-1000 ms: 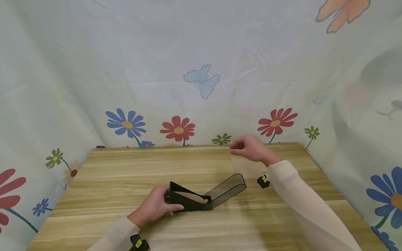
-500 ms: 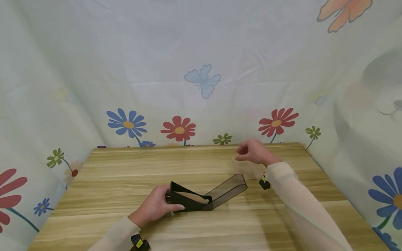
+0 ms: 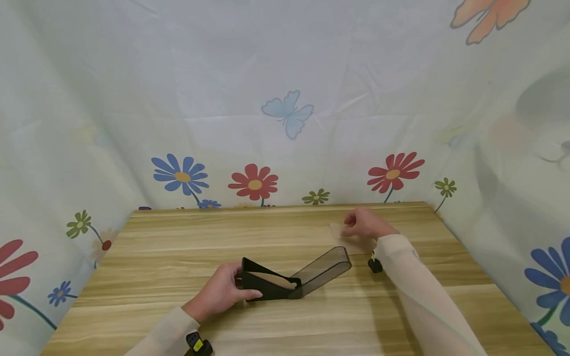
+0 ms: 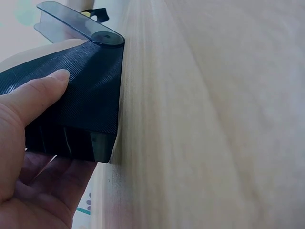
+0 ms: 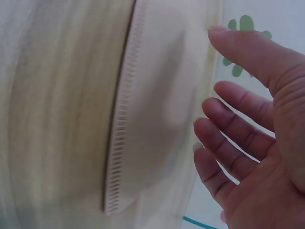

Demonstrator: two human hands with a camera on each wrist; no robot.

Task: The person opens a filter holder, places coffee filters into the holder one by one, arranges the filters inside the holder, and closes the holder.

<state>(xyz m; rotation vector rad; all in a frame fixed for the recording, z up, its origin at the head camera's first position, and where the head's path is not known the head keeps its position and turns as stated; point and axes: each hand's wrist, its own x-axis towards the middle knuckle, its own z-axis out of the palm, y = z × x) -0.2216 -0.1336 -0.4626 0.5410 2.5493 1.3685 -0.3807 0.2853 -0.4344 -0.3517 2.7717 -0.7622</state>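
My left hand (image 3: 220, 292) grips the closed end of a black filter holder (image 3: 269, 291), thumb on the near side and fingers behind. Its smoky see-through lid (image 3: 322, 269) is swung out to the right on a pivot. Tan paper (image 3: 271, 280) shows inside the holder. Farther back on the right, a tan paper coffee filter (image 5: 152, 105) with a crimped seam lies flat on the table. Over that filter hovers my right hand (image 3: 365, 224), fingers loosely bent, nothing between thumb and fingertips in the right wrist view.
The wood-grain table (image 3: 200, 242) ends at a back edge just beyond the right hand. A flower-printed curtain (image 3: 213, 99) hangs behind it and along both sides.
My right hand has come down and slightly rightward, closer over the coffee filter. The left hand and the holder have stayed in place.
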